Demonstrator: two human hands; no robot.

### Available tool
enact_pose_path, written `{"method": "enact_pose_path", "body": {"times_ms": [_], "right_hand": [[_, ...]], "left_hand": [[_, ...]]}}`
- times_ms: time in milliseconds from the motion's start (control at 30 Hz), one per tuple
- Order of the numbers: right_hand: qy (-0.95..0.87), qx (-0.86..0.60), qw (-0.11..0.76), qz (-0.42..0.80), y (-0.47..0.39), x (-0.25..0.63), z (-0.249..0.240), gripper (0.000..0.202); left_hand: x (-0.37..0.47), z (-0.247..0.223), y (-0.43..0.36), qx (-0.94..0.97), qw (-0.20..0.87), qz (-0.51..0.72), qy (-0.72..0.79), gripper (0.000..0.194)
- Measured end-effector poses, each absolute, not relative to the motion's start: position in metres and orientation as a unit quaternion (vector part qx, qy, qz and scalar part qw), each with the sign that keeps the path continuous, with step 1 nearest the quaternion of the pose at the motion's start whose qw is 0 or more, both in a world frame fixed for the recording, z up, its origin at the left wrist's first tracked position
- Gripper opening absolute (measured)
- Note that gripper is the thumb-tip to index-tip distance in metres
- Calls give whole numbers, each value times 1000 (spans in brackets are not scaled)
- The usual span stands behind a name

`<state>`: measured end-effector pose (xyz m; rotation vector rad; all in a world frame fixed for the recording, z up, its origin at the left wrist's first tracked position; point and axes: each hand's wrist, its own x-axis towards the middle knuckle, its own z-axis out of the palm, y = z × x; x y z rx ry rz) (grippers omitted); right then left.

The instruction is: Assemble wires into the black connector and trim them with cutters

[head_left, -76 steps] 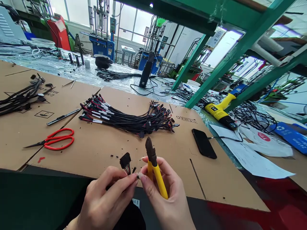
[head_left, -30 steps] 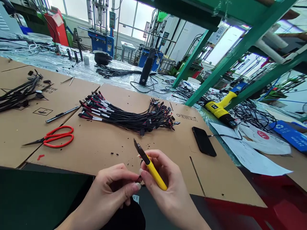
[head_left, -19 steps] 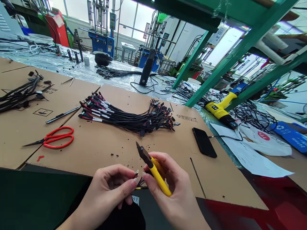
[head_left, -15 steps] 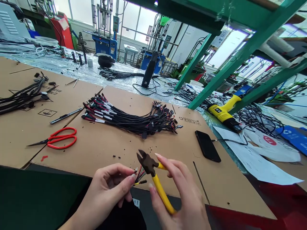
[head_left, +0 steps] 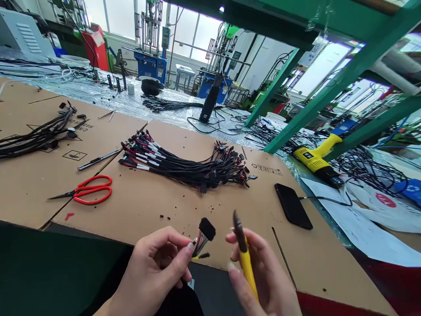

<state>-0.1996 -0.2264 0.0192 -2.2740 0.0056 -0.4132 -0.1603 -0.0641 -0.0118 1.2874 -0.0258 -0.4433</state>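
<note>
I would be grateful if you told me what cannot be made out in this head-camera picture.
All in the head view:
1. Where the wires run below the black connector: the left hand hides it.
2. Whether the jaws of the pliers in the right hand are open: they are seen nearly edge-on.
3. The far end of the left cable bundle: cut off by the picture's left edge.
4. Any writing on the white sheet: too small.

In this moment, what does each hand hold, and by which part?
Left hand: wires, pinched behind the black connector. Right hand: pliers, by the yellow grip.
</note>
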Motion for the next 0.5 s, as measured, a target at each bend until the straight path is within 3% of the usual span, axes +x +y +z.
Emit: {"method": "enact_pose_path", "body": {"times_ms": [100, 200, 400, 500], "right_hand": [[53, -766, 639, -41, -218, -181, 19, 31], [41, -676, 735, 4, -212, -164, 13, 36], [62, -635, 761, 115, -199, -154, 1, 40], [45, -713, 698, 51, -206, -161, -1, 41]], "left_hand": [[-166, -16, -67, 589, 775, -224, -45, 29], [-168, -15, -66, 565, 793, -223, -53, 28], [-168, -8, -64, 494, 808, -318, -51, 32], [-167, -8, -67, 498, 822, -274, 27, 36]]}}
